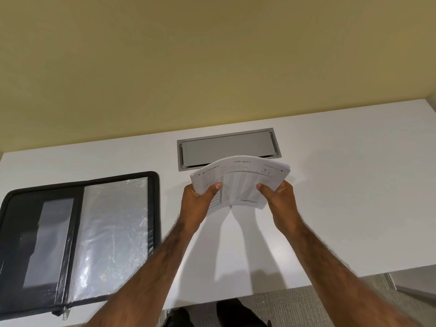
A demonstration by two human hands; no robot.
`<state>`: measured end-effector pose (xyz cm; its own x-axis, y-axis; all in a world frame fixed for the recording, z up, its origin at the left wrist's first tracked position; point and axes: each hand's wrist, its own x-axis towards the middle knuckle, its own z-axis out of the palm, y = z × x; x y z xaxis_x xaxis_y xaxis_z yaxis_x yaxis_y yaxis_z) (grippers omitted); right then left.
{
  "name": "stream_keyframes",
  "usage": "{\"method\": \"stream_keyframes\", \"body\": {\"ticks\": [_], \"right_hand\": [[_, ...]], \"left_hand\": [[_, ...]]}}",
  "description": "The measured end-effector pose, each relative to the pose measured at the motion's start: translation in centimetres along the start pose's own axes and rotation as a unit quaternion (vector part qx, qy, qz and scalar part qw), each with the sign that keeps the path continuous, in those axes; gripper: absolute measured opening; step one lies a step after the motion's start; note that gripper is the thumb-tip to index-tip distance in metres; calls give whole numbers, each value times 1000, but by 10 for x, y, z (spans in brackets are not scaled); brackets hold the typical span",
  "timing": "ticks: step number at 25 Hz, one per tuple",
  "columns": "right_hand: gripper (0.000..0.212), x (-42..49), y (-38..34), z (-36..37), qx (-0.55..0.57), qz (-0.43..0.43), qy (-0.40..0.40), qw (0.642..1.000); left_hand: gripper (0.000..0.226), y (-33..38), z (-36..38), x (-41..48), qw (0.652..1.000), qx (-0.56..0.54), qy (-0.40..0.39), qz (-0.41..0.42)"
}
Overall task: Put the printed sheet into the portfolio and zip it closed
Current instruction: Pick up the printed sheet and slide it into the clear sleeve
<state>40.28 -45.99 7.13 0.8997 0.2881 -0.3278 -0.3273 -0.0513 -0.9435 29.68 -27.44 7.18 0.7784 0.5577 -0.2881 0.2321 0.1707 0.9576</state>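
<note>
Above the tabletop (330, 185), I hold the printed sheet (240, 178) bowed between left hand (200, 199) and right hand (278, 201); light, floppy paper, best gripped at opposite edges.

Thin matt paper, the sheet (240, 180) bows between the fingers (215, 187). Left of them, the portfolio (14, 208) looks like black matt cloth, its sleeve (113, 232) glossy, crinkled clear plastic. Beyond the fingertips, the hatch (226, 149) seems brushed metal; the table (342, 185) is smooth, white.
</note>
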Motion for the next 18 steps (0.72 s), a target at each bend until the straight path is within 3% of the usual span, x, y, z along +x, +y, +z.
{"method": "stream_keyframes", "body": {"ticks": [13, 18], "right_hand": [[47, -7, 12, -1, -55, 2, -5, 998], [40, 0, -9, 26, -115, -37, -58, 991]], "left_hand": [[25, -1, -2, 5, 999, -9, -16, -36], [25, 24, -35, 11, 998, -36, 2, -50]]}}
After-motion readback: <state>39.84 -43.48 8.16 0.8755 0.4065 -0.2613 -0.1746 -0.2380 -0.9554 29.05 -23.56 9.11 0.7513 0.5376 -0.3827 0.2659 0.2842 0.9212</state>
